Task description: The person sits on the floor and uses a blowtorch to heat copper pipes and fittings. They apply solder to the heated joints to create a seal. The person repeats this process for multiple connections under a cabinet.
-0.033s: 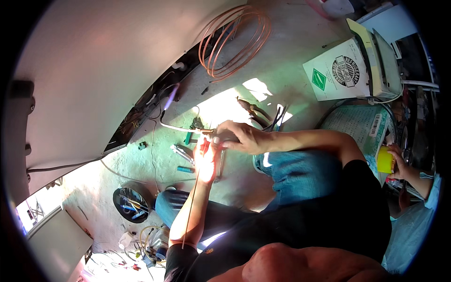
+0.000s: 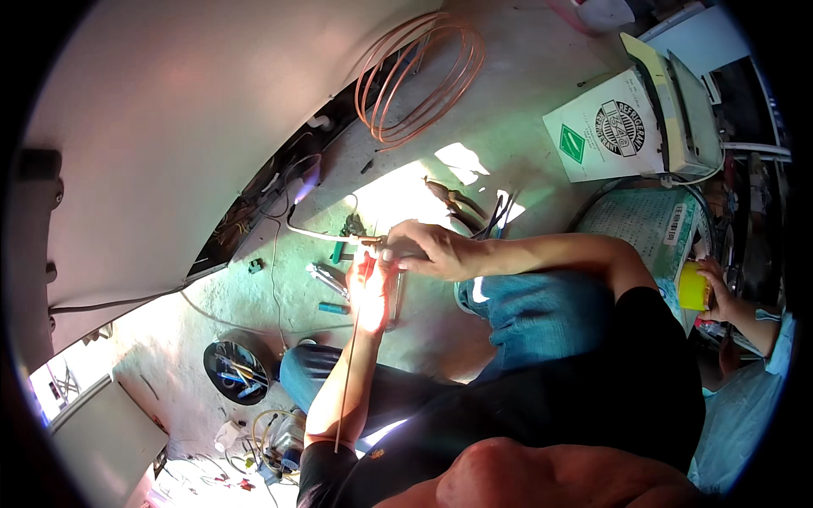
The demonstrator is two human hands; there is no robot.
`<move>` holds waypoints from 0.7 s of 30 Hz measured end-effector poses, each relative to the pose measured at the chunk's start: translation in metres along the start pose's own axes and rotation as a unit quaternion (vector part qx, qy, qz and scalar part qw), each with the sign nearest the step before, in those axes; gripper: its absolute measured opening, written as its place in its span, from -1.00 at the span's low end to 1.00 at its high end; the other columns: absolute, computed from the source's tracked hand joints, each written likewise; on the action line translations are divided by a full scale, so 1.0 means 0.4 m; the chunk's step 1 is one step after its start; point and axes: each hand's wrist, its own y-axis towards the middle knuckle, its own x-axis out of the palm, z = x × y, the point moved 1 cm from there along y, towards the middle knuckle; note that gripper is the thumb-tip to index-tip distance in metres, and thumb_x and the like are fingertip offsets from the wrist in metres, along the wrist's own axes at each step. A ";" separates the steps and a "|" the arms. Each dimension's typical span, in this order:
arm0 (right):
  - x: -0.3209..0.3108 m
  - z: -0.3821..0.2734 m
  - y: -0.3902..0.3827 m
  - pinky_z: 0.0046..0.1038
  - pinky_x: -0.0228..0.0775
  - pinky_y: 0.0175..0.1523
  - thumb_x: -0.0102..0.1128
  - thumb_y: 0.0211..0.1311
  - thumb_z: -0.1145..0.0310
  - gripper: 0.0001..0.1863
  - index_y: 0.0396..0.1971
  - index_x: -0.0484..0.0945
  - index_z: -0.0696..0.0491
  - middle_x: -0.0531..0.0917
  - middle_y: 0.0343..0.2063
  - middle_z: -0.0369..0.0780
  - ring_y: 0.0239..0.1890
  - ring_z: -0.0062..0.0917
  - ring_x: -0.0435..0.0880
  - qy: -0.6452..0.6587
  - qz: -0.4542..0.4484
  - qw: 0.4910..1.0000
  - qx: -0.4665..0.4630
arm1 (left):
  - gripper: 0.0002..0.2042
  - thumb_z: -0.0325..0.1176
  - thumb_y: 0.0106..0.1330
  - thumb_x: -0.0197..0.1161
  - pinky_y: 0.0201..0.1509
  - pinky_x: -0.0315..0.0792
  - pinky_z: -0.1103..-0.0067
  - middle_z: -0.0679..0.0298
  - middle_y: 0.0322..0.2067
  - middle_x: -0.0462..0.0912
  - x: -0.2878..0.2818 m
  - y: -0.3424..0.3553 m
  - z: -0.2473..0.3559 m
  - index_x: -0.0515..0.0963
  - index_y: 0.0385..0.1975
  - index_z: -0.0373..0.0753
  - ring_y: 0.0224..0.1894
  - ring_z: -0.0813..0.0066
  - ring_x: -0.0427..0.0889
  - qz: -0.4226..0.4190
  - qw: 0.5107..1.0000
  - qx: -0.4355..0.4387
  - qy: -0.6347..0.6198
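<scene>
My left hand (image 2: 370,292) grips a torch (image 2: 330,235) with a bent pale neck and brass fitting, a blue-violet flame (image 2: 306,187) at its tip, near the open base of a large pale cabinet (image 2: 144,102). A thin rod (image 2: 343,406) runs from that hand down along my forearm. My right hand (image 2: 432,252) has its fingers closed around the brass fitting, touching my left hand; their exact hold is partly hidden. Pliers (image 2: 453,199), a silver tool (image 2: 326,279) and a small teal bar (image 2: 334,307) lie on the floor nearby.
Coiled copper tubing (image 2: 377,97) lies beyond. At right stand a white carton (image 2: 567,118) and a teal container (image 2: 635,220); another person's hand (image 2: 718,292) holds a yellow object (image 2: 694,288). A black tool pot (image 2: 216,368) sits lower left, near hoses (image 2: 267,432).
The torch and both my hands have shifted very slightly, and the thin rod's lower end sits a little farther right. The hold looks the same.
</scene>
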 end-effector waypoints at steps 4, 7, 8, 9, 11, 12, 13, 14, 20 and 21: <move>-0.015 -0.008 0.013 -0.32 0.46 0.08 0.30 0.22 0.40 -0.69 -0.04 0.55 0.09 0.57 -0.11 -0.14 -0.07 -0.29 0.63 -0.126 0.013 0.989 -0.078 | -0.71 -0.18 0.37 0.37 -0.06 0.53 0.55 0.39 -0.24 0.62 -0.019 -0.013 -0.011 0.55 -0.11 -0.25 -0.22 0.60 0.58 0.039 0.999 -0.023 -0.018; -0.099 0.007 0.053 -0.31 0.55 -0.08 0.36 0.25 0.26 -0.67 -0.07 0.60 0.10 0.61 -0.20 -0.19 -0.23 -0.42 0.66 -0.089 0.075 0.988 0.106 | -0.72 -0.21 0.34 0.39 -0.08 0.58 0.51 0.36 -0.26 0.63 -0.034 -0.023 -0.009 0.57 -0.12 -0.24 -0.26 0.57 0.61 0.078 0.996 -0.046 0.003; -0.138 0.057 0.087 -0.35 0.56 -0.07 0.36 0.27 0.24 -0.64 -0.04 0.57 0.12 0.63 -0.20 -0.18 -0.20 -0.45 0.67 -0.051 0.166 0.978 0.113 | -0.72 -0.21 0.33 0.39 -0.09 0.58 0.51 0.35 -0.26 0.63 -0.040 -0.024 -0.013 0.57 -0.12 -0.23 -0.25 0.57 0.61 0.083 0.996 -0.039 0.004; -0.175 0.128 0.137 -0.45 0.51 -0.11 0.33 0.32 0.29 -0.60 0.07 0.52 0.15 0.63 -0.03 -0.22 -0.16 -0.56 0.62 -0.037 0.224 0.961 0.155 | -0.72 -0.21 0.33 0.39 -0.09 0.58 0.51 0.35 -0.25 0.63 -0.052 -0.026 -0.021 0.57 -0.12 -0.23 -0.25 0.57 0.61 0.087 0.996 -0.032 0.007; -0.231 0.230 0.268 -0.46 0.50 -0.13 0.36 0.33 0.21 -0.56 0.02 0.52 0.20 0.67 -0.10 -0.15 -0.15 -0.58 0.63 0.100 0.229 0.954 0.164 | -0.73 -0.23 0.32 0.39 -0.10 0.55 0.56 0.36 -0.24 0.63 -0.050 -0.033 -0.014 0.57 -0.10 -0.22 -0.22 0.56 0.62 0.093 0.995 -0.026 0.021; -0.257 0.301 0.318 -0.48 0.49 -0.13 0.39 0.31 0.18 -0.60 -0.06 0.56 0.17 0.69 -0.19 -0.17 -0.15 -0.61 0.63 0.180 0.203 0.946 0.177 | -0.70 -0.22 0.31 0.40 -0.09 0.52 0.57 0.35 -0.22 0.64 -0.031 -0.038 -0.008 0.56 -0.08 -0.22 -0.18 0.55 0.62 0.096 0.995 -0.028 0.018; -0.268 0.357 0.352 -0.49 0.47 -0.14 0.39 0.31 0.19 -0.69 -0.16 0.59 0.11 0.68 -0.26 -0.23 -0.17 -0.64 0.61 0.215 0.175 0.939 0.202 | -0.69 -0.21 0.31 0.39 -0.08 0.51 0.56 0.35 -0.21 0.64 -0.002 -0.040 0.003 0.56 -0.07 -0.22 -0.17 0.54 0.63 0.090 0.995 -0.027 0.025; -0.282 0.403 0.379 -0.50 0.45 -0.14 0.39 0.30 0.20 -0.77 -0.27 0.62 0.04 0.68 -0.32 -0.30 -0.18 -0.67 0.60 0.247 0.150 0.930 0.228 | -0.68 -0.20 0.31 0.39 -0.08 0.50 0.55 0.35 -0.20 0.65 0.016 -0.046 0.010 0.55 -0.06 -0.22 -0.16 0.54 0.63 0.087 0.995 -0.027 0.035; -0.343 0.409 0.386 -0.50 0.43 -0.33 0.35 0.34 0.07 -0.69 -0.36 0.57 0.02 0.58 -0.48 -0.34 -0.45 -0.63 0.55 0.369 0.274 0.884 0.086 | -0.78 -0.26 0.33 0.38 -0.11 0.58 0.51 0.40 -0.22 0.61 -0.014 -0.052 -0.027 0.53 -0.14 -0.14 -0.18 0.59 0.61 0.100 0.994 -0.005 0.048; -0.379 0.393 0.364 -0.51 0.43 -0.39 0.35 0.34 0.06 -0.67 -0.38 0.56 0.02 0.56 -0.52 -0.35 -0.50 -0.63 0.53 0.378 0.322 0.864 0.085 | -0.77 -0.26 0.32 0.38 -0.11 0.58 0.51 0.40 -0.22 0.61 -0.021 -0.050 -0.028 0.53 -0.13 -0.15 -0.17 0.59 0.61 0.098 0.994 -0.009 0.054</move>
